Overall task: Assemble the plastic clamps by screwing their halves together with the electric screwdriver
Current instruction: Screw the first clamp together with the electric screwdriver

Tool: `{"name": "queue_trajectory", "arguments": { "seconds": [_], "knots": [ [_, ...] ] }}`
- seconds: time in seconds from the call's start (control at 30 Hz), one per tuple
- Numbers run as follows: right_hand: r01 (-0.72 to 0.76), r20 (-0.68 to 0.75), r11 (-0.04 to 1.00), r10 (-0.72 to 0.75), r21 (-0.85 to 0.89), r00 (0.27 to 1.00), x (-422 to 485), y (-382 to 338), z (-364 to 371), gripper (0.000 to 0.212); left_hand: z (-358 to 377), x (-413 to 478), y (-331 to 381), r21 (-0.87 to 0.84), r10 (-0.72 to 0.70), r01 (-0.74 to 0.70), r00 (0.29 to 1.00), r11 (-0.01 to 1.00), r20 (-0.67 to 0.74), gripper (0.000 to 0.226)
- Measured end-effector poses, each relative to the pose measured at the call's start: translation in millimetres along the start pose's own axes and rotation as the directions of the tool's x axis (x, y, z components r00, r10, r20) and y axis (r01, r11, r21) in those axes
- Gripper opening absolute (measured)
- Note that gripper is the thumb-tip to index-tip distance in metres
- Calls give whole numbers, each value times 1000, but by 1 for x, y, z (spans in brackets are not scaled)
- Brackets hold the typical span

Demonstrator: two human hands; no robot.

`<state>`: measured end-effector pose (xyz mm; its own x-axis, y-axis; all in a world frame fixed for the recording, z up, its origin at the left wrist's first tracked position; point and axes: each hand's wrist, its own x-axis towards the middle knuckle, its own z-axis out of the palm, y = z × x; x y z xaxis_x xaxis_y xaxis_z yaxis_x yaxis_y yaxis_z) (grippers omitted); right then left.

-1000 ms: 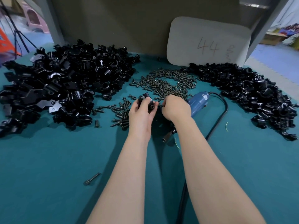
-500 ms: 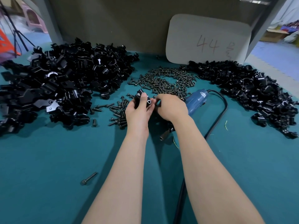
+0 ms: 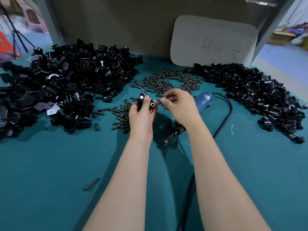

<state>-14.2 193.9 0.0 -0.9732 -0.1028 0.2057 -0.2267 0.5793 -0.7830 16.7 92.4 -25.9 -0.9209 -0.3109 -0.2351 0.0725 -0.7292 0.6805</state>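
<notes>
Left hand: curled round the clamp, thumb pressed on its top face, raised just above the table.
Clamp: glossy black plastic, blocky with rounded corners; two round bores catching pale light, one beside the thumb tip, one at the lower right.
Right hand: thumb and forefinger pinched on a small metal part, held just right of the clamp; mostly hidden by the fingertips.
Electric screwdriver: lying on the table under the right wrist; blue cylindrical plastic body, dark metal chuck pointing toward the viewer; untouched by either hand.
Cable: thick black rubber, looping from the rear of the blue body toward the near edge.
Screw heap: dark, dull metal, short round-headed shanks, piled beyond the hands; a smaller scatter just left of the left hand.
Left pile: loose black plastic halves, angular with half-round saddles.
Right pile: black plastic pieces in a long curved bank.
Table: matte teal felt-like cloth.
Lone bolt: long, dark, lying apart near the left forearm.
Board: pale, rounded corners, hand-marked "44", leaning at the back.
</notes>
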Motion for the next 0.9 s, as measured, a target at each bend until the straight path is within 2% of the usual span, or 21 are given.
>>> {"name": "queue_trajectory", "arguments": {
  "seconds": [0.1,0.3,0.5,0.67,0.83,0.9],
  "knots": [
    [0,16,996,-2,91,1000,-10,-2,4,7,1,-1,-2,72,35,-34,999,997,-2,6],
    [44,-93,992,-33,118,995,-17,-1,13,6,2,-2,-5,207,126,-120,992,971,-18,2],
    [86,-86,995,-90,-41,992,-19,-3,20,11,3,-3,-7,322,195,-172,980,931,-39,10],
    [34,-22,988,-38,-152,999,-18,-15,21,6,1,-2,-9,417,303,-267,953,869,-22,11],
    [29,25,982,-25,-185,999,-17,-20,17,20,1,-2,-9,423,344,-315,939,849,8,15],
    [23,21,974,-19,-226,1000,-17,-20,19,33,2,-3,-9,434,362,-338,932,835,28,19]
  ]
}}
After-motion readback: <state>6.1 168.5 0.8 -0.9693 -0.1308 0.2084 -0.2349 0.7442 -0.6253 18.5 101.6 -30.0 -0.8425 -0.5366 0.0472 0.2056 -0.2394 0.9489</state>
